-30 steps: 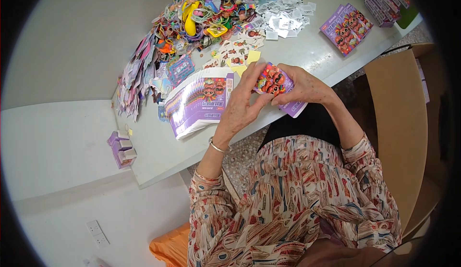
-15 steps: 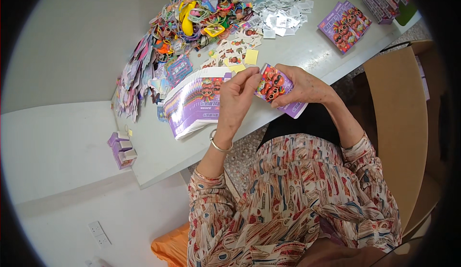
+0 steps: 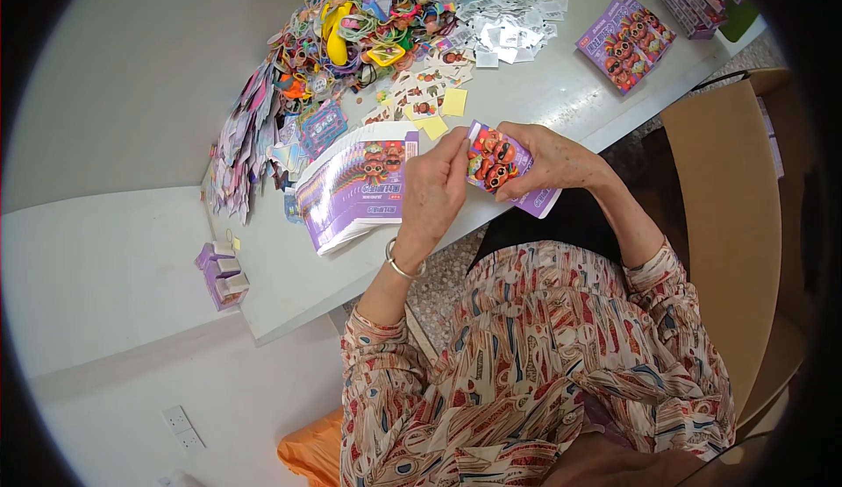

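A small purple carton (image 3: pixel 496 161) printed with red cartoon figures is held between my hands just over the table's front edge. My right hand (image 3: pixel 561 161) grips its right side, thumb across the front face. At the carton's upper left end, my left hand (image 3: pixel 436 184) is closed, with thumb and fingers pinching the edge; the fingertips are partly hidden. Left of that hand lies a fanned stack of flat purple cartons (image 3: pixel 351 184) of the same print. Yellow paper squares (image 3: pixel 454 101) and printed picture cards (image 3: pixel 421 92) lie beyond my hands.
Colourful small trinkets (image 3: pixel 351 40) are heaped at the back, beside clear packets (image 3: pixel 509 35). Finished-looking purple boxes (image 3: pixel 627 44) stand at the back right. A brown cardboard box (image 3: pixel 724 241) is on my right. Small purple boxes (image 3: pixel 221 275) sit at the table's left end.
My left hand has shifted slightly down and left along the carton's end, its fingers less raised. My right hand keeps its hold, and the carton stays almost in place.
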{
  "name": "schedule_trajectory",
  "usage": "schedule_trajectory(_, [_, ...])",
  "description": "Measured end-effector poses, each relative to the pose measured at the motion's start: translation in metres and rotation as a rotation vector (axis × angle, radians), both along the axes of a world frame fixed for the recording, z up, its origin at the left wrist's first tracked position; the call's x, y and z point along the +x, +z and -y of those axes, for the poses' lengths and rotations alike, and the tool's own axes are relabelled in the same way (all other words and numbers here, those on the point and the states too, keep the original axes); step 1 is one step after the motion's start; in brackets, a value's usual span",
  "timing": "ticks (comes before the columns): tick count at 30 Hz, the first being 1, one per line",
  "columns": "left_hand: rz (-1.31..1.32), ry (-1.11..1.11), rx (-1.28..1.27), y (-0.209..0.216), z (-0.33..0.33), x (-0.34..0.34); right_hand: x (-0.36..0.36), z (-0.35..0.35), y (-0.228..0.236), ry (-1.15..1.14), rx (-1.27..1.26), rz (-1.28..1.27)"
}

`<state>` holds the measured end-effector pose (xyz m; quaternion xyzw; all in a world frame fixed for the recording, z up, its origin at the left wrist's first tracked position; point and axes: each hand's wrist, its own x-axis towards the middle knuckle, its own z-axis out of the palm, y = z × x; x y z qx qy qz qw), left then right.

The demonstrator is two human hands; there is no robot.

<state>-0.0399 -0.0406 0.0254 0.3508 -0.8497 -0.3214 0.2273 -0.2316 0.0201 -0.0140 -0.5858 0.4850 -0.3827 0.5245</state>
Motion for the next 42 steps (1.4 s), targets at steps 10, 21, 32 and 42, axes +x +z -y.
schedule_trajectory(10, [-0.007, 0.004, -0.175, -0.022, -0.027, -0.007, -0.006, -0.002, -0.004, -0.029, -0.054, -0.108])
schedule_trajectory(21, [-0.886, 0.227, 1.335, -0.039, 0.002, -0.027, -0.037, -0.011, -0.001, -0.152, -0.425, 0.004])
schedule_trajectory(32, [-0.044, 0.208, 0.007, -0.038, 0.042, 0.017, -0.023, -0.008, -0.007, -0.533, -0.395, -0.505])
schedule_trajectory(42, [0.271, 0.068, -0.529, 0.007, 0.098, 0.048, -0.013, -0.002, 0.001, -0.503, -0.258, -0.672])
